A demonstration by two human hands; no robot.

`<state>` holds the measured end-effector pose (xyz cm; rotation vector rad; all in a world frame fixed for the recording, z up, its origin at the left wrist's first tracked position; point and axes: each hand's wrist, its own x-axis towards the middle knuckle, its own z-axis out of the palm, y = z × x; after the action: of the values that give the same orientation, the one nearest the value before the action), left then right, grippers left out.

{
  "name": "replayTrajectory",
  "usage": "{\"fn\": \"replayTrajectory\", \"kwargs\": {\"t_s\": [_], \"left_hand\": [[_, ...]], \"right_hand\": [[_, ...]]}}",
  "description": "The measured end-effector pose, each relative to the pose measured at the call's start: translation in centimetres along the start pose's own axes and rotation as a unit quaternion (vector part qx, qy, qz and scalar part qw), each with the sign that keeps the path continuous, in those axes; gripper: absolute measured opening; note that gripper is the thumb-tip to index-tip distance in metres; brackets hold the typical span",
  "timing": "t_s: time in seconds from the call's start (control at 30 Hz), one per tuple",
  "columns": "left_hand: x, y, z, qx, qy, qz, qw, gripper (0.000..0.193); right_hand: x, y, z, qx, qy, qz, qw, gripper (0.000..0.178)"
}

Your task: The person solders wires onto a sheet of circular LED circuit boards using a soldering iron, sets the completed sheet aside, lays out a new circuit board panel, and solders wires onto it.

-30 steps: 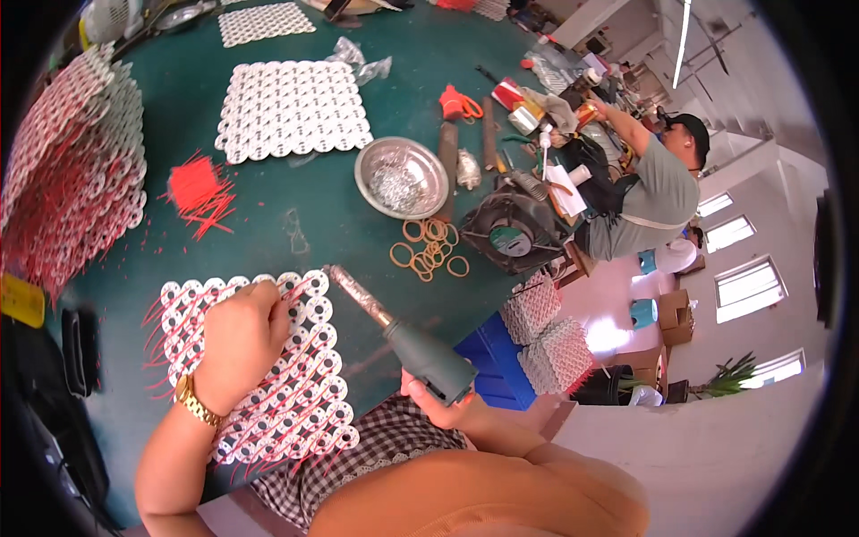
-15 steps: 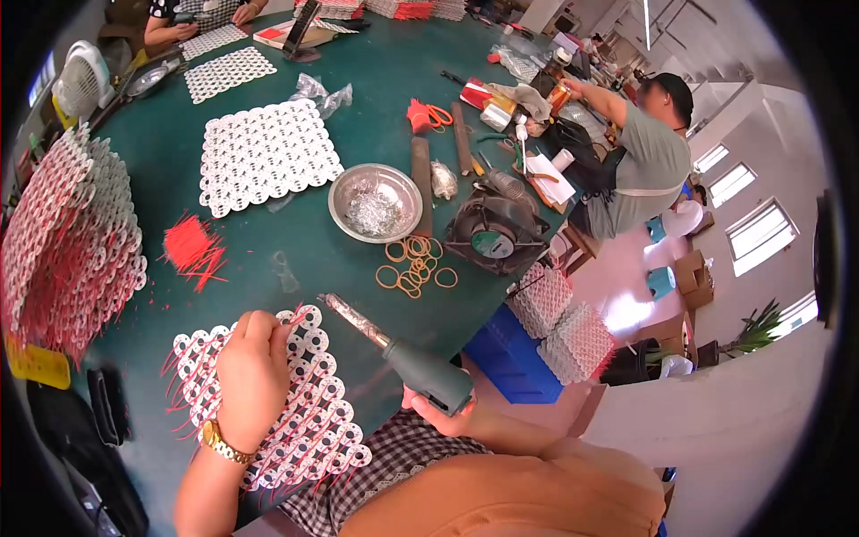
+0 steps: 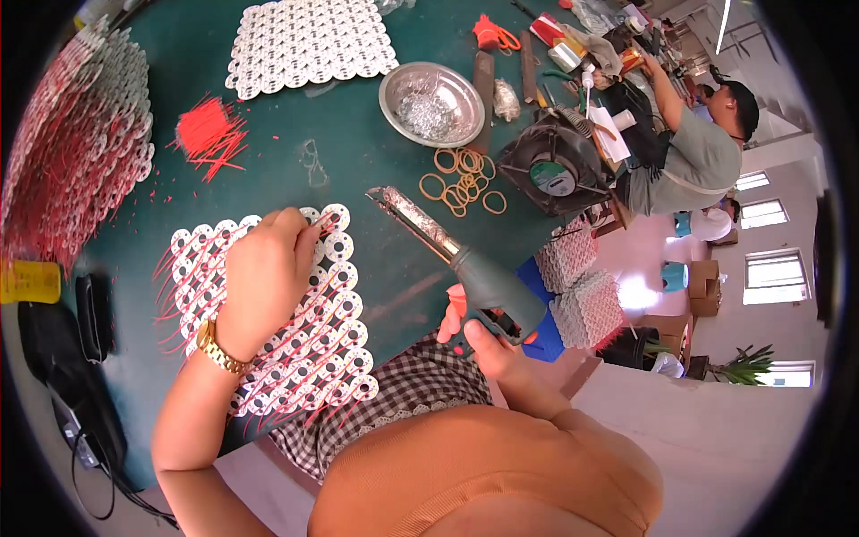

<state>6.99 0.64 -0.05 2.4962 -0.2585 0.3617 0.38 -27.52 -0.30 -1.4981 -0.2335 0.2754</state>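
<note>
On the bench lies a panel of joined round white circuit boards [image 3: 335, 345] with thin red wires across it. My left hand [image 3: 271, 268], with a gold watch [image 3: 217, 345] at the wrist, rests over its upper part. The thumb and fingers are pinched near the upper right corner, where a red wire [image 3: 327, 220] shows at the fingertips. My right hand [image 3: 488, 345] holds the dark green handle of a soldering gun [image 3: 501, 291]. Its foil-wrapped barrel points up and left, with the tip above the bench, apart from the panel.
Beyond lie a pile of cut red wires [image 3: 206, 130], a metal bowl of silvery scraps [image 3: 389, 98], rubber bands [image 3: 463, 183] and a black fan [image 3: 550, 166]. Tall stacked panels [image 3: 80, 143] stand at left, a bare white panel [image 3: 309, 45] at the back. Another person [image 3: 693, 161] works at right.
The view has tilted down toward me, so the bench things sit higher and further right. The soldering gun has turned slightly, and more of my right thumb and fingers shows. My left hand stays at the panel.
</note>
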Motion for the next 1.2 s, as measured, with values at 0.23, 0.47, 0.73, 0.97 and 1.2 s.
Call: {"fn": "replayTrajectory", "kwargs": {"t_s": [0.23,0.47,0.73,0.97,1.2], "left_hand": [[-0.2,-0.1,0.0,-0.021,-0.008,-0.008,1.000,0.014],[-0.3,-0.3,-0.2,-0.040,-0.021,-0.010,0.999,0.014],[-0.3,-0.4,-0.1,-0.040,-0.011,-0.004,0.999,0.014],[-0.2,-0.4,-0.1,-0.041,-0.014,-0.006,0.999,0.015],[-0.2,-0.5,-0.1,-0.043,-0.018,-0.011,0.999,0.015]], "right_hand": [[-1.0,2.4,-0.7,-0.116,-0.070,-0.025,0.990,0.047],[-1.3,3.3,-0.9,-0.184,-0.060,-0.075,0.978,0.043],[-0.1,1.1,0.2,-0.233,-0.060,-0.041,0.970,0.016],[-0.3,2.0,-0.1,-0.226,-0.054,-0.041,0.972,0.028],[0.0,1.0,0.4,-0.235,-0.037,-0.046,0.970,0.025]]}}
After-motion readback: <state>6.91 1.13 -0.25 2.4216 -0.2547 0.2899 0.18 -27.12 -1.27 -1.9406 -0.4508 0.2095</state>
